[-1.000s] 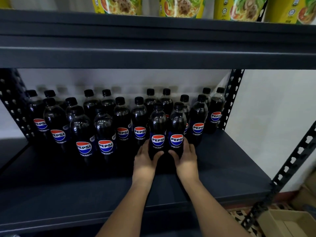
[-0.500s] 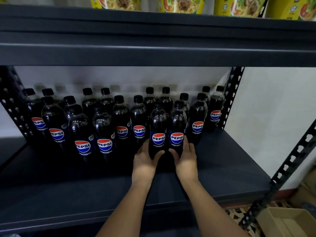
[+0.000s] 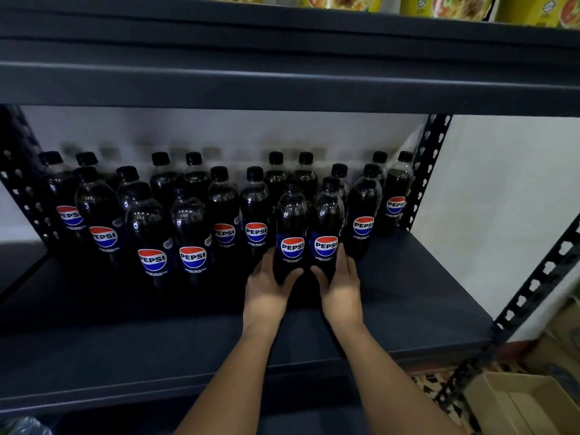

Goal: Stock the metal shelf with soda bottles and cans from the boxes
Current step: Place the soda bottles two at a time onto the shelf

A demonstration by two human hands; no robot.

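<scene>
Several dark Pepsi bottles with black caps stand in rows on the dark metal shelf [image 3: 408,302]. In front of them, right of centre, two more stand upright side by side on the shelf. My left hand [image 3: 266,287] grips the base of the left Pepsi bottle [image 3: 292,227], thumb curled across its front. My right hand [image 3: 342,287] grips the base of the right Pepsi bottle [image 3: 327,224] the same way. Both labels face me.
The upper shelf beam [image 3: 282,86] hangs low overhead, with yellow noodle packs [image 3: 452,7] on top. Perforated uprights [image 3: 423,174] stand at the right. An open cardboard box [image 3: 518,403] lies on the floor at lower right. A white wall lies behind.
The two bottles stay in my hands in the same spot on the shelf; only the view has shifted slightly.
</scene>
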